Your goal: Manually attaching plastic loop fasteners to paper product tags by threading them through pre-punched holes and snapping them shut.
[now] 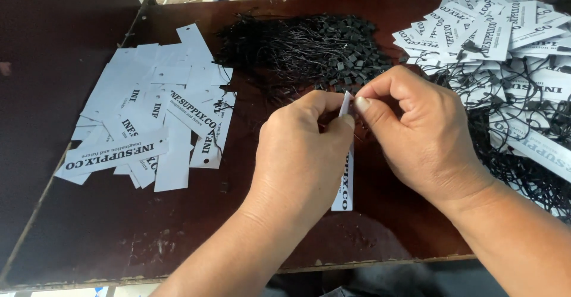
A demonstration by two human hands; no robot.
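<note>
Across dark brown surface: three stocks laid out. At left, loose pile of unstrung white paper tags, fanned and overlapping. At right, larger heap of strung tags, cords tangled among them. At top centre, bundle of black string loops with plastic locks, just beyond the hands.

At centre, one white tag held upright, upper end pinched between both hands, lower end hanging toward surface edge. Left hand closed, thumb and forefinger clamped on tag top. Right hand closed likewise, fingers pinching at same point; cannot tell whether a string is also held, nothing visible between fingertips.

Risks, as judged: tearing of punched hole if pulled hard against paper; creasing of tag under tight pinch; snagging of sleeve-less forearm in tangled cords at right, dragging finished tags off surface.
</note>
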